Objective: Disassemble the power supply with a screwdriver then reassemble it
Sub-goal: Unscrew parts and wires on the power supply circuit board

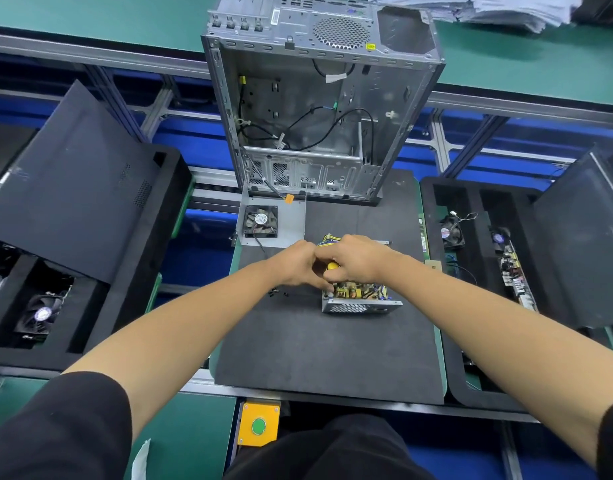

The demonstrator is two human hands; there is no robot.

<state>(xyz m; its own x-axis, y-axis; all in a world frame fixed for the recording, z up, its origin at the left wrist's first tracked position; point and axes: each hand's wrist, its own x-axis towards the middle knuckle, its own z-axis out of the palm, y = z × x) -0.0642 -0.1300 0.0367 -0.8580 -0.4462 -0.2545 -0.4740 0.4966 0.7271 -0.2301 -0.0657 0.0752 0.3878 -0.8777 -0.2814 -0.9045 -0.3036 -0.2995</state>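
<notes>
Gripping the yellow-handled screwdriver (332, 266) upright at frame centre, the right hand (355, 259) stood over the open power supply (358, 296), the left hand (298, 266) seemingly pinching its shaft.

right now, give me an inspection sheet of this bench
surface: black mat on a green bench.
job's things: open power supply, circuit board showing; screwdriver with a yellow handle upright over it.
clutter: small dark bits left of the supply, probably screws; fan on a grey plate.
hands: right hand grips the screwdriver; left hand pinches near its tip.
cables: black leads inside the empty case.
surroundings: foam trays with fans either side, paper stack, green button.
</notes>
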